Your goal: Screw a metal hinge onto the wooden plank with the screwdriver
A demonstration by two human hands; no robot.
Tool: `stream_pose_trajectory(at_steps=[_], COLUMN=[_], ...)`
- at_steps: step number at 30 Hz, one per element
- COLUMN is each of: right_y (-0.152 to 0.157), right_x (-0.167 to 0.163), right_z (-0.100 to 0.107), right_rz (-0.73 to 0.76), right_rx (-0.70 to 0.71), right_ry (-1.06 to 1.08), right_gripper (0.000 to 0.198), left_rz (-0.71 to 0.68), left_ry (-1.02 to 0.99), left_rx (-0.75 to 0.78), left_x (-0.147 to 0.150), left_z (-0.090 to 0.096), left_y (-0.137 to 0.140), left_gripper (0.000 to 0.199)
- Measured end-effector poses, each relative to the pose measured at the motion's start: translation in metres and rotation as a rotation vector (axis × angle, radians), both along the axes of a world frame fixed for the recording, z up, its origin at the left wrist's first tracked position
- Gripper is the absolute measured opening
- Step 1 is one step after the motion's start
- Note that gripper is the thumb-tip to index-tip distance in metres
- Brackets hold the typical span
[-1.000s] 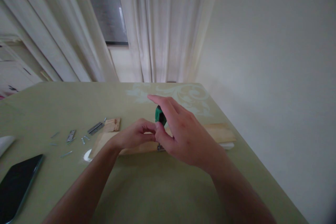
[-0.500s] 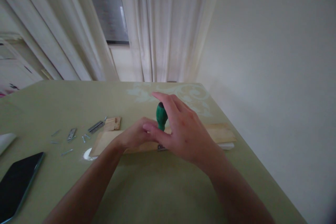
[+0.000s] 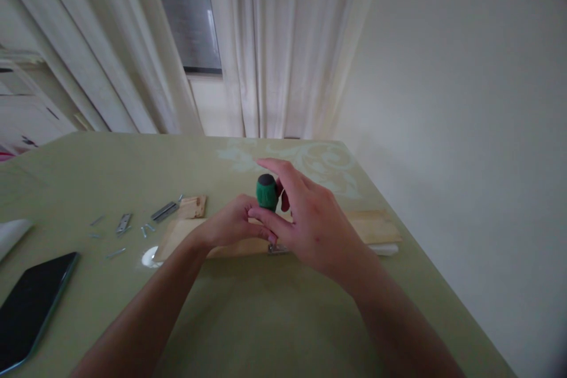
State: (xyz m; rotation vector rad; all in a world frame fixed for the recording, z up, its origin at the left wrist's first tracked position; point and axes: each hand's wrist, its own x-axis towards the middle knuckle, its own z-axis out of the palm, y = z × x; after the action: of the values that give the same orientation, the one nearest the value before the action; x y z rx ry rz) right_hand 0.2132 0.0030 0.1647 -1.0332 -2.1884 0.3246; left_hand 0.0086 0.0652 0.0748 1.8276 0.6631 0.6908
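Two bare hands meet mid-worktop; clock positions read from the green handle. R hand [image 3: 312, 221] is loosely curled round the dark-capped green handle [image 3: 266, 194], thumb across its low front, index finger stretched clear toward 11. L hand [image 3: 233, 224] sits at 8, fingers narrow and bunched at the handle's base; can't tell what's btwn them. Handle stands near-upright over the wooden board [image 3: 372, 227], shaft hidden. Metal hinge [image 3: 278, 249] at 6, on the board's near edge, partly covered.

Board runs approx. 8 to 4, w/ a white strip [image 3: 384, 250] under its R end. At 9: small wood block [image 3: 193, 207], then a grey metal piece [image 3: 164, 211], a 2nd one [image 3: 124, 222] farther out, loose screws [image 3: 147, 229] btwn. Dark phone [image 3: 38, 307] at 8, well apart.

Worktop [image 3: 274, 325] is dull green, w/ pale scroll pattern [image 3: 325, 162] at 2. Beyond: dark window [image 3: 188, 18] at 11, off-white curtains [image 3: 301, 41] at 12 & 10, plain pale wall [image 3: 465, 130] at 2–3, white cabinet [image 3: 31, 118] at 10.
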Motion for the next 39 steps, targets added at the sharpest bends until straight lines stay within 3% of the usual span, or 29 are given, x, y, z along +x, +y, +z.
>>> stream_pose_trajectory(at_steps=[4,9,15,18,22,27,32,35,39], right_y=[-0.0012,0.0001,0.0018,0.0001,0.0003,-0.0010,-0.0043,-0.0031,-0.0016], right_x=[0.0009,-0.0004,0.0030,0.0045,0.0039,0.0045,0.0043,0.0038,0.0054], right_z=[0.0001,-0.0001,-0.0001,0.0015,0.0020,0.0029,0.0042,0.0039,0.0026], right_rz=[0.062,-0.008,0.011,0.063,0.001,0.072,0.086,0.025,-0.001], right_rx=[0.025,0.038,0.039,0.030,0.047,-0.010,0.003,-0.012,-0.016], right_ry=[0.000,-0.001,0.038,0.034,0.023,0.043,0.042,0.039,0.034], right_gripper=[0.057,0.058,0.053,0.058,0.066,0.057,0.063,0.056,0.057], left_rz=[-0.106,0.011,-0.121,-0.088,-0.031,-0.082,-0.069,-0.045,-0.128], left_ry=[-0.011,-0.022,-0.086,-0.087,-0.069,-0.077,-0.022,0.007,0.163], left_rx=[-0.058,-0.024,-0.151,-0.114,-0.085,-0.124,-0.078,-0.075,-0.093], left_x=[0.0009,0.0033,0.0054,0.0033,0.0036,0.0024,0.0007,0.0014,0.0003], left_z=[0.0032,0.0036,0.0052,0.0057,0.0031,0.0020,0.0051,0.0048,-0.0007], left_y=[0.0005,-0.0014,-0.0013,-0.0009,-0.0012,-0.0009,-0.0006,-0.0001,0.0000], left_gripper=[0.015,0.017,0.007,0.006,0.013,0.010,0.014,0.014,0.014])
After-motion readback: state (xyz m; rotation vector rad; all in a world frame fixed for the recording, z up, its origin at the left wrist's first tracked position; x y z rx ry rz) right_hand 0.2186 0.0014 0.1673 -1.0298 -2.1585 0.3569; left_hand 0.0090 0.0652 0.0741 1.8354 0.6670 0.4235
